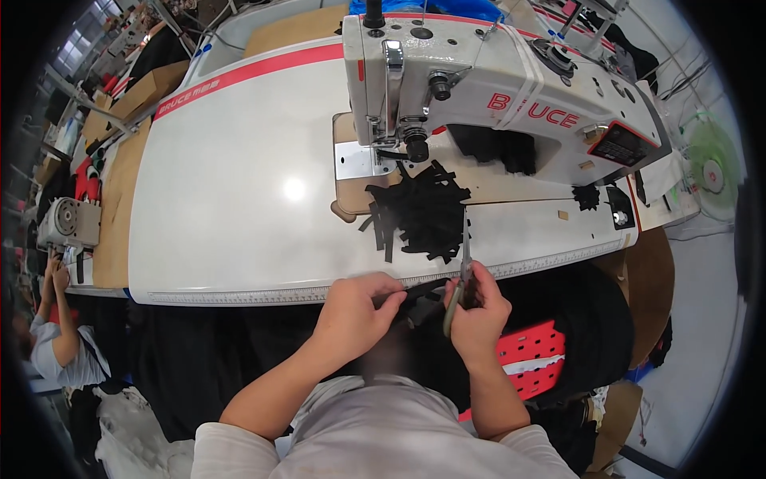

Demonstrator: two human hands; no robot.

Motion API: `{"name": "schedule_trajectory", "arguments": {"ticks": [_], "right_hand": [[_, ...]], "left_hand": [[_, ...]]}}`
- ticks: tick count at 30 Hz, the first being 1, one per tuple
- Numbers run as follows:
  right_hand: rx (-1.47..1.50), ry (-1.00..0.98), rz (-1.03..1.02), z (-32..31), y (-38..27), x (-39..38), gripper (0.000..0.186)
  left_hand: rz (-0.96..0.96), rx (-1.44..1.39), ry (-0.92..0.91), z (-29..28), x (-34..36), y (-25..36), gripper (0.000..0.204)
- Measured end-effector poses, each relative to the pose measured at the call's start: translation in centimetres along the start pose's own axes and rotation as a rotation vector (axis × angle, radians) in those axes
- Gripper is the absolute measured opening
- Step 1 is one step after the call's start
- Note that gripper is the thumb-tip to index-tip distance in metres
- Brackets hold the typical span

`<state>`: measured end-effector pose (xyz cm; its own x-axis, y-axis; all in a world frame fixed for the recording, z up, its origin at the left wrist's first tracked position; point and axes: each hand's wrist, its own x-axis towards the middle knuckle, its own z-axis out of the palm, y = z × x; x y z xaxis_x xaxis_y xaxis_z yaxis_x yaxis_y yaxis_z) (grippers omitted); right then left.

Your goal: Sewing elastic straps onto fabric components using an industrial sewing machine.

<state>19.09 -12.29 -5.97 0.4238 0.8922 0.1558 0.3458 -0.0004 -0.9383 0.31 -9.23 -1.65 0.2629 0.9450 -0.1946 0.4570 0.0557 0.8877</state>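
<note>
My left hand (pixel 351 311) is closed on a narrow black fabric strip (pixel 424 289) at the table's front edge. My right hand (pixel 480 315) grips scissors (pixel 466 251) with olive handles, their silver blades upright just right of a loose pile of cut black strips (pixel 416 209). The pile lies on the sewing table, in front of the needle area of a white industrial sewing machine (pixel 381 84). Part of the scissors' handles is hidden by my right fingers.
The white tabletop (pixel 231 207) has a ruler edge. Black cloth (pixel 199 359) hangs below, near a red perforated seat (pixel 533 343). Left, another person (pixel 64 359) works at a second machine (pixel 68 219). A green fan (pixel 706 168) stands right; a small black scrap pile (pixel 585 197) lies rightward.
</note>
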Motion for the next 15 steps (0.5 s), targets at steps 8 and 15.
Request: {"name": "schedule_trajectory", "arguments": {"ticks": [8, 15], "right_hand": [[-0.031, -0.003, -0.035, -0.02, 0.29, 0.15, 0.037], [-0.044, -0.084, 0.030, -0.52, -0.09, 0.09, 0.041]], "left_hand": [[0.026, 0.020, 0.019, -0.18, 0.18, -0.12, 0.013], [0.025, 0.079, 0.039, -0.04, 0.20, 0.04, 0.012]]}}
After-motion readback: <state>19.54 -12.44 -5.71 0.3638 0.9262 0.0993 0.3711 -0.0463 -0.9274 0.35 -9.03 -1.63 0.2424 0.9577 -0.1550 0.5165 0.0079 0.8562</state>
